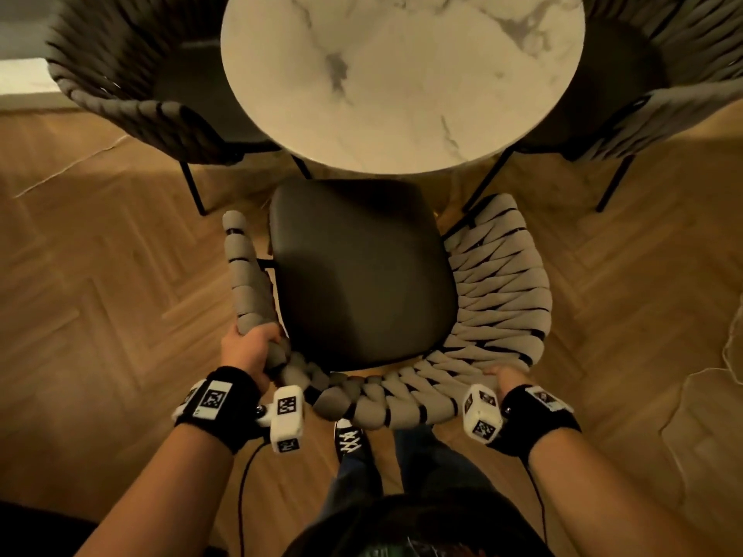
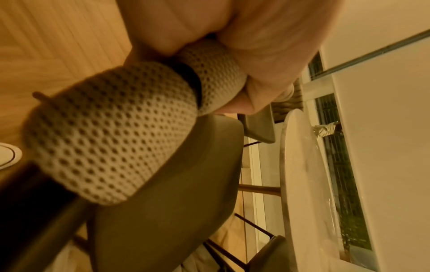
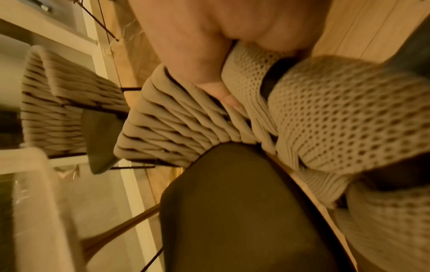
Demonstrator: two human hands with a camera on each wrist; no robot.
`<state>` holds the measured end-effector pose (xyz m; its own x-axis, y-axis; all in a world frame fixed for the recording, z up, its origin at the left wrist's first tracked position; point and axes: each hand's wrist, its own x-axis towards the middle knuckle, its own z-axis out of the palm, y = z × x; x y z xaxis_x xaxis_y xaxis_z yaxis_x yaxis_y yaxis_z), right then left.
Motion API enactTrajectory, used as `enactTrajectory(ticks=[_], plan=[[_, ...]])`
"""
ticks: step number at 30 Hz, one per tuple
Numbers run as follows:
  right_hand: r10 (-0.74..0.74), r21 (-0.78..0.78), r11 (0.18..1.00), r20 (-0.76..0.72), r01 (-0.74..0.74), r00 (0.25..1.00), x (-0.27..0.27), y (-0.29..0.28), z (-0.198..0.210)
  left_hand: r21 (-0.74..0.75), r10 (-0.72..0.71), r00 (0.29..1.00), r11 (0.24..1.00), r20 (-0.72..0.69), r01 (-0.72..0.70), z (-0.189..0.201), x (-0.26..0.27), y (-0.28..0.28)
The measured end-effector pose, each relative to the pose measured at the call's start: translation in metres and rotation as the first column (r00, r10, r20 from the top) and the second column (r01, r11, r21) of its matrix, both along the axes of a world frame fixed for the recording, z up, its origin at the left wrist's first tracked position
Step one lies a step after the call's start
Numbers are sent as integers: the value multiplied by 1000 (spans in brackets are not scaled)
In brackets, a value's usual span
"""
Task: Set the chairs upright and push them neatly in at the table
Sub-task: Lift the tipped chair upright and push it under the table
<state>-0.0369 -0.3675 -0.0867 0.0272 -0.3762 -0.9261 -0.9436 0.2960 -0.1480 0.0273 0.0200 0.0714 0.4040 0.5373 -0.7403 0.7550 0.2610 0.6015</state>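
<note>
A chair [image 1: 362,271] with a dark seat cushion and a grey woven rope back stands upright right in front of me, its seat front just at the edge of the round marble table [image 1: 402,74]. My left hand [image 1: 249,347] grips the padded top rail at the chair's back left corner. At the back right corner, my right hand [image 1: 508,377] grips the rail too. The left wrist view shows fingers [image 2: 267,60] curled round the mesh-covered rail [image 2: 111,132]. In the right wrist view the thumb [image 3: 209,70] lies over the woven back [image 3: 325,119].
Two more chairs of the same kind stand upright at the table, one at the far left [image 1: 132,86] and one at the far right [image 1: 663,94], both tucked partly under the top. Herringbone wood floor [image 1: 100,275] lies all around. My shoe [image 1: 349,436] is just behind the chair.
</note>
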Motion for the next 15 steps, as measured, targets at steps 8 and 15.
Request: enactTrajectory(ticks=[8,15], plan=[[-17,-47,999,-24,15,1000,-29,-12,33,-80,-83,995,994,-57,78,-4,-7,5],[-137,-159,977,42,142,990,-29,-37,-11,-49,-229,953,973,-197,224,-34,19,5]])
